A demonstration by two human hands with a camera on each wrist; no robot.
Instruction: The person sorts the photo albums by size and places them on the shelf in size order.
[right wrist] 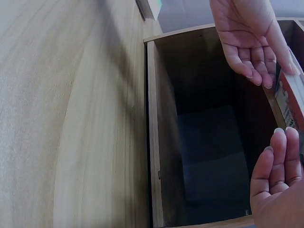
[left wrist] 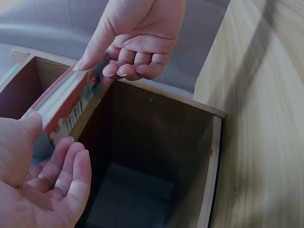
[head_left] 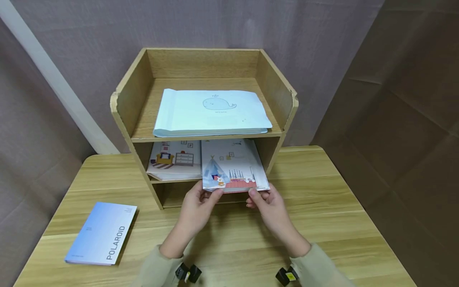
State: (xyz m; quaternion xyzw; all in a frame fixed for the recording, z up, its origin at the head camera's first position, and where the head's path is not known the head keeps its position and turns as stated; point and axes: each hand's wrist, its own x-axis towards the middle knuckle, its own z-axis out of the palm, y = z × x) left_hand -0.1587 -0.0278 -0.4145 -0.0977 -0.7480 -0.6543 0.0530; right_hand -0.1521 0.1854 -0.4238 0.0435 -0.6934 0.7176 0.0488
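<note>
A picture book [head_left: 236, 163] with a blue tent on its cover lies in the middle compartment of a wooden shelf [head_left: 202, 63], its near edge sticking out past the board. My left hand [head_left: 197, 209] pinches its near left corner, thumb on top and fingers underneath. At the near right corner my right hand [head_left: 272, 209] pinches it the same way. In the left wrist view the book's pages and red cover edge [left wrist: 64, 102] show between both hands. A second book [head_left: 175, 159] with an armchair and drawers on its cover lies beside it on the left.
A pale book with a whale drawing [head_left: 215, 113] lies on the top shelf. On the table [head_left: 322, 223], to the left, is a blue POLAROID book [head_left: 102, 233]. The shelf's bottom compartment [right wrist: 209, 142] is dark inside. A grey curtain [head_left: 201, 24] hangs behind.
</note>
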